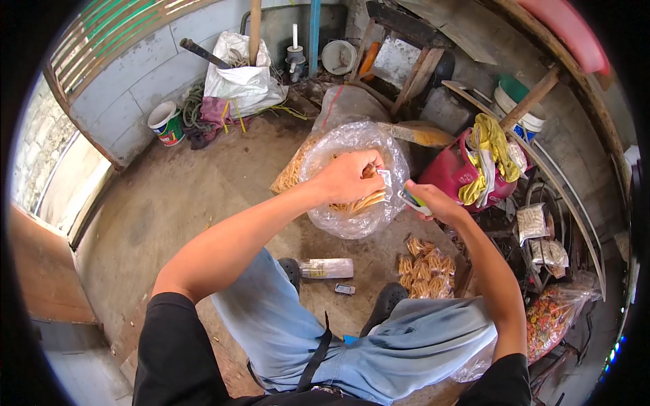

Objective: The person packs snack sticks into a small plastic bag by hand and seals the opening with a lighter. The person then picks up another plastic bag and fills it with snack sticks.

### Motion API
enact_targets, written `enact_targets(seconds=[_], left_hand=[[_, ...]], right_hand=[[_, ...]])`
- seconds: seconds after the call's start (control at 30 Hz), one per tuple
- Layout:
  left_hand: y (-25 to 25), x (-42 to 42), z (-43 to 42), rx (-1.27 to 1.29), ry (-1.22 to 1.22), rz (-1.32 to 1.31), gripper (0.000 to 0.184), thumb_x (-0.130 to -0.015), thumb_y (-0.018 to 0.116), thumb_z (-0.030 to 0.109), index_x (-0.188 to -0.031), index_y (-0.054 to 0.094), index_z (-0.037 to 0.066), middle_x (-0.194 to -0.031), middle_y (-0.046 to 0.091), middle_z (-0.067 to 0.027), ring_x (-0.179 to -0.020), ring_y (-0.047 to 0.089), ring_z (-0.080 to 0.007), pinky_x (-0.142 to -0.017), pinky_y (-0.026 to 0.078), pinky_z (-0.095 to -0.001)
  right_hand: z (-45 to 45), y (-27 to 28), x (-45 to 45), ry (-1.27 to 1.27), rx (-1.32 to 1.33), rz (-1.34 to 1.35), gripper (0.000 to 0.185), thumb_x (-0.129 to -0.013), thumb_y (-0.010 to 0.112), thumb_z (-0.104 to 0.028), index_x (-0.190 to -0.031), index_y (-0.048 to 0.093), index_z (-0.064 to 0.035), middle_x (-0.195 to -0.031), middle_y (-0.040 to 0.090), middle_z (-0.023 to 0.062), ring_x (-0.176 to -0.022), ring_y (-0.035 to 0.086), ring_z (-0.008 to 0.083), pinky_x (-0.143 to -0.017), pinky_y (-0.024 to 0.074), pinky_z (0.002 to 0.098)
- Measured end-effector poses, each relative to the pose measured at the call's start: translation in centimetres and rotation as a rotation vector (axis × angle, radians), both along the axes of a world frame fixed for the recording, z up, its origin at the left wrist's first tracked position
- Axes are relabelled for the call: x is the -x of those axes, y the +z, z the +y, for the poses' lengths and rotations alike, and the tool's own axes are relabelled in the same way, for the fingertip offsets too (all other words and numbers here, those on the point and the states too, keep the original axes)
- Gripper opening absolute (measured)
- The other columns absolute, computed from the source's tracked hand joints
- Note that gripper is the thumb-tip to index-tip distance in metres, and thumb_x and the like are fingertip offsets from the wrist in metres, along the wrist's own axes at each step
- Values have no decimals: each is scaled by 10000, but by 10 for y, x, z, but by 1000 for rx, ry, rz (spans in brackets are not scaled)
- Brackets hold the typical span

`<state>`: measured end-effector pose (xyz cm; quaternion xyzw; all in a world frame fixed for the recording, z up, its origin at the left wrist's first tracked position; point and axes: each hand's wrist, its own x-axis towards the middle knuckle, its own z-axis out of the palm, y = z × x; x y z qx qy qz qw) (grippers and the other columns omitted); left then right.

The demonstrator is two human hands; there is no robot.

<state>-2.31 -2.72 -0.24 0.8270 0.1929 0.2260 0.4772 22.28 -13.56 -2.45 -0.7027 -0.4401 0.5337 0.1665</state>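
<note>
Left hand: fingers closed on a small clear packet of tan sticks, held over a large clear plastic bag. Right hand: curled around a small green-and-white implement, just beside the packet. On the floor: heap of stick bundles, near the right shoe; clear plastic bundle and small grey device, between the shoes.

No text can be read; the marks on the red tub are too small.
</note>
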Motion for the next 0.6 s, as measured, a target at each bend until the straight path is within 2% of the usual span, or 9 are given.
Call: enact_targets(seconds=[0.07,0.13,0.2,0.23,0.27,0.33,0.37,0.5,0.6], left_hand=[[-1,-2,2,-21,-5,15,167,-847,611,173,-927,559,36,-656,514,2,-608,451,-74,-555,384,-263],[-4,-3,3,-36,-15,38,167,-845,610,174,-924,557,37,-642,503,1,-599,444,-77,-550,378,-263],[-5,-4,3,-54,-26,42,168,-843,608,168,-925,548,34,-634,492,-3,-590,435,-81,-537,361,-271],[-4,-5,3,-56,-32,48,168,-843,608,168,-925,548,34,-634,492,-3,-590,435,-81,-537,361,-271],[-4,-5,3,-77,-54,62,171,-841,604,150,-946,536,34,-630,487,-4,-586,433,-81,-533,355,-271],[-2,-6,1,-95,-83,74,180,-838,601,132,-967,525,33,-626,481,-6,-582,430,-80,-528,349,-271],[-1,-6,1,-103,-117,83,196,-834,596,112,-991,508,33,-620,472,-4,-575,425,-81,-524,342,-272],[0,-5,-4,-56,-188,85,245,-825,587,73,-1037,470,34,-600,442,2,-553,409,-84,-509,325,-272],[0,-2,-3,-100,-182,71,252,-827,581,76,-1046,462,36,-592,439,2,-542,405,-87,-502,322,-280]], right_hand=[[-9,29,14,-27,-179,135,462,-950,428,-522,-867,573,-91,-638,515,-31,-510,470,51,-429,340,210],[-14,39,24,-21,-201,106,452,-954,430,-512,-904,574,-87,-694,532,-27,-556,480,50,-481,357,203],[-19,38,31,87,-413,63,440,-957,434,-498,-984,569,-80,-762,542,-30,-612,483,47,-528,367,205],[-24,47,40,70,-380,135,395,-953,495,-431,-1085,547,-63,-849,547,-15,-728,495,55,-634,405,215],[-26,43,44,63,-381,137,395,-953,495,-431,-1085,547,-63,-849,547,-15,-728,495,55,-634,405,215],[-28,39,55,156,-572,-9,440,-913,583,-400,-1124,541,-15,-895,583,26,-813,521,101,-734,438,267],[-30,47,57,152,-503,-5,446,-891,631,-346,-1155,523,-2,-940,600,50,-885,530,123,-797,437,286],[-28,53,58,210,-521,-26,456,-876,653,-344,-1154,525,-5,-930,602,60,-867,531,122,-785,443,283],[-29,51,52,259,-493,-71,436,-872,655,-315,-1160,516,-19,-955,548,17,-875,489,94,-801,420,259]])
